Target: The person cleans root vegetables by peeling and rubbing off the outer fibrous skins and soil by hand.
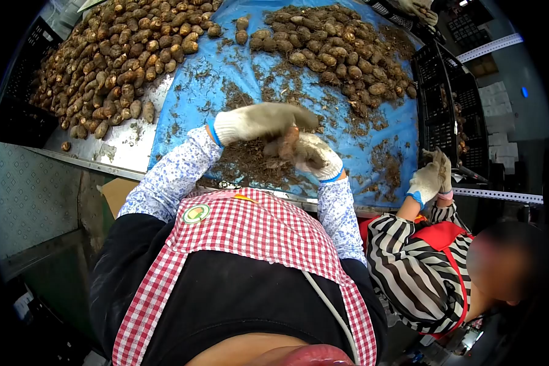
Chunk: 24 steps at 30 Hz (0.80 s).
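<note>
My left hand (263,120), in a dirty white knit glove, passes over a small brown taro corm (288,141). Motion smears its fingers, so its grip is unclear. My right hand (317,156), gloved the same way, has its fingers closed around that corm from the right side. Dark fibrous root scraps (250,165) lie under both hands on the blue plastic sheet (192,97). Beyond my hands is a heap of rough, hairy taro (348,58). To the left, a larger heap of smoother-looking taro (125,52) covers a metal tabletop (137,137).
Black plastic crates stand at the left (24,119) and at the right (439,104) of the table. Close on my right, a co-worker in a striped top (409,262) has gloved hands (430,177) beside the right crate.
</note>
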Tool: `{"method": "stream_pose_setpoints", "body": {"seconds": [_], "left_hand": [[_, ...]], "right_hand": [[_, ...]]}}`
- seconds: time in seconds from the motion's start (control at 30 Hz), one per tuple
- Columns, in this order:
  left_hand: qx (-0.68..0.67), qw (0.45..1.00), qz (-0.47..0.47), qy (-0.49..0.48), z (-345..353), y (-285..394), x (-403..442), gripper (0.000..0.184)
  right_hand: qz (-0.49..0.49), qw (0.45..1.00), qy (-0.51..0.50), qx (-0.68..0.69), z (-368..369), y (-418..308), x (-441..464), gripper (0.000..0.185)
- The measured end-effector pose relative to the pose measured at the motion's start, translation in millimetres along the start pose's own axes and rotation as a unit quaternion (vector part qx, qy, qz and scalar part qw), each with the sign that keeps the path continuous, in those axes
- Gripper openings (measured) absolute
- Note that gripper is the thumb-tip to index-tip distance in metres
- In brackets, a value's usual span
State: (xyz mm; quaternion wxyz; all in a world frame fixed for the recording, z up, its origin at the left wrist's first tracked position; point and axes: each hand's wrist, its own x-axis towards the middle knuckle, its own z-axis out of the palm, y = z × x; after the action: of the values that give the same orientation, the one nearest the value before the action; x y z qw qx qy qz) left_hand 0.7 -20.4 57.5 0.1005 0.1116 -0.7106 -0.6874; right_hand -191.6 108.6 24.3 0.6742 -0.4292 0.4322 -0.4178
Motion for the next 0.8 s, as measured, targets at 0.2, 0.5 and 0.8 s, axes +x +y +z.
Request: {"method": "stream_pose_setpoints", "body": {"seconds": [0.2,0.5,0.8], "left_hand": [[-0.056,0.996,0.038,0.052,2.3,-15.8,-9.4,0.034],[0.067,0.952,-0.042,0.295,14.6,-23.3,-5.7,0.032],[0.103,0.969,-0.095,0.203,5.9,-17.5,-9.4,0.034]], "right_hand": [[-0.295,0.761,0.026,-0.578,-4.6,5.5,-0.7,0.030],[-0.040,0.939,0.178,-0.293,30.5,-31.1,5.0,0.017],[-0.029,0.988,0.107,-0.110,50.7,-17.1,7.5,0.023]]}}
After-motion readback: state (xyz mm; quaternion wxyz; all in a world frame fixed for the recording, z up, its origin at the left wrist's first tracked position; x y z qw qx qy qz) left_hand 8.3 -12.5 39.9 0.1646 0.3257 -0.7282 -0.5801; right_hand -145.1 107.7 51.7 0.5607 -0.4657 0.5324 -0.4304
